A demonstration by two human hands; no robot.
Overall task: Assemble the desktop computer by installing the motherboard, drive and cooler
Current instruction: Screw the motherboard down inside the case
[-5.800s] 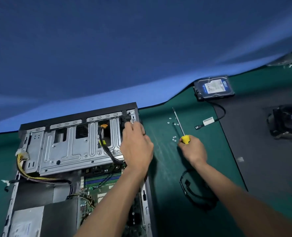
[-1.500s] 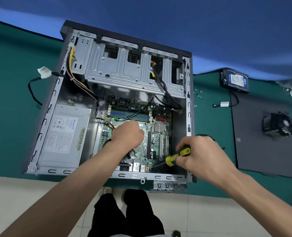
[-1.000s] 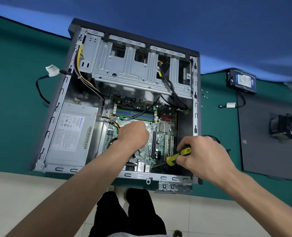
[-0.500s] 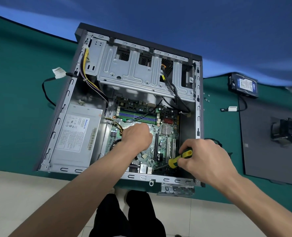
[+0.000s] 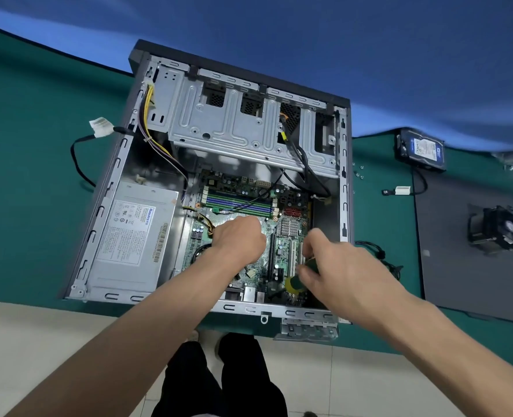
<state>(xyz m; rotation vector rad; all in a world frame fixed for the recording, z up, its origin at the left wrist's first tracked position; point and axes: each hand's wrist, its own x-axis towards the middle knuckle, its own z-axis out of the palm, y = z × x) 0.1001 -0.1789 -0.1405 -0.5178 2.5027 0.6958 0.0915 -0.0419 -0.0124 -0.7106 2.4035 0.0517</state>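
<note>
my right hand (image 5: 339, 266) grips the screwdriver (image 5: 297, 282); my left hand (image 5: 238, 237), fingers curled, steadies the motherboard (image 5: 282, 233). it's stiff but fragile, so i'd hold its edges only.

I counted one open case (image 5: 344, 164) with one motherboard (image 5: 249, 203) and one power supply (image 5: 132, 236) inside. At two o'clock lay one hard drive (image 5: 420, 150); at three o'clock, one cooler (image 5: 496, 230). I held one screwdriver (image 5: 297, 284).
</note>
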